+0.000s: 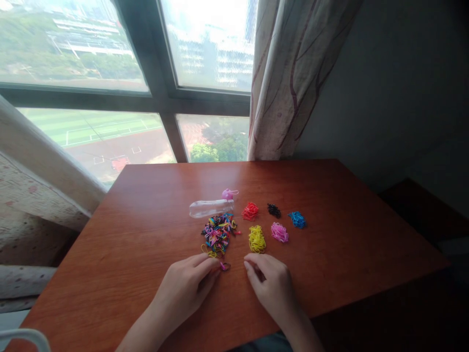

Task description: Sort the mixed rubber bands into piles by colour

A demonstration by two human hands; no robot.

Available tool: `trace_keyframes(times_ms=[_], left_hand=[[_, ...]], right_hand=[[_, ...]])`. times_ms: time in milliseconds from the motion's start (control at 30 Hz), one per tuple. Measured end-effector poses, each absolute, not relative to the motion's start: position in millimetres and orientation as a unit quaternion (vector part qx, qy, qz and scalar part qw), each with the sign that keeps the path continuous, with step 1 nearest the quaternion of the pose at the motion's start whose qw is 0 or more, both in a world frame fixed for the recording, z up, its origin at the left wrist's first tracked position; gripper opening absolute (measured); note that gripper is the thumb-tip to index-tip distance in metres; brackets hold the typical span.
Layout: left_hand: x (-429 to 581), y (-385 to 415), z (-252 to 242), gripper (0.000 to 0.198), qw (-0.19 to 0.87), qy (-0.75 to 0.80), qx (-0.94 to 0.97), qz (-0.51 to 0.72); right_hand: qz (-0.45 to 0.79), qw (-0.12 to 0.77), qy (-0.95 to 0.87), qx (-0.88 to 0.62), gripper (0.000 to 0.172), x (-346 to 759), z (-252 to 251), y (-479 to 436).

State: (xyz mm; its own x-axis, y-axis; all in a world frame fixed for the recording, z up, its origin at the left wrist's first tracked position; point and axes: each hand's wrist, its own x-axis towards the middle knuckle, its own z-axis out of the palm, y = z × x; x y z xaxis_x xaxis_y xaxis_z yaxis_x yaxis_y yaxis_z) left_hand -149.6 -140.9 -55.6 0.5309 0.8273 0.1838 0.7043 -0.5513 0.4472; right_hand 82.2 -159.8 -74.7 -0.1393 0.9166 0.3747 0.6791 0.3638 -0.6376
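Observation:
My left hand (192,282) is closed in a pinch at the near edge of a mixed heap of coloured rubber bands (217,232). At its fingertips shows a small pink and black pair of rubber bands (224,266). My right hand (269,281) rests just in front of a pile of yellow rubber bands (257,239), thumb and forefinger pressed together. Whatever may be between those fingers is too small to see. Sorted by colour, more piles lie to the right: red bands (250,211), black bands (274,210), pink bands (280,232) and blue bands (297,219).
Behind the mixed heap lies a clear plastic bottle (210,208) on its side, with a pink cap with a loop (227,194) beside its right end. The brown wooden table (154,195) stands against a window (170,100) with curtains (289,78) at both sides.

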Motion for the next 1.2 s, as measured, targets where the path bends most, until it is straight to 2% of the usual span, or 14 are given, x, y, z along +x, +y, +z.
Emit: trace_keyframes(times_ms=[700, 967, 1200], left_hand=[[-144.9, -137.4, -53.9, 0.021, 0.15, 0.491, 0.844, 0.158], [-146.4, -138.3, -54.5, 0.017, 0.122, 0.52, 0.823, 0.192], [-143.8, -141.1, -51.6, 0.02, 0.13, 0.449, 0.864, 0.186]], right_hand=[[0.195, 0.329, -0.737, -0.558, 0.017, 81.1, -71.6, -160.9], [0.183, 0.325, -0.741, -0.558, 0.018, 80.8, -70.5, -159.8], [0.187, 0.331, -0.738, -0.557, 0.018, 80.9, -70.9, -159.7]])
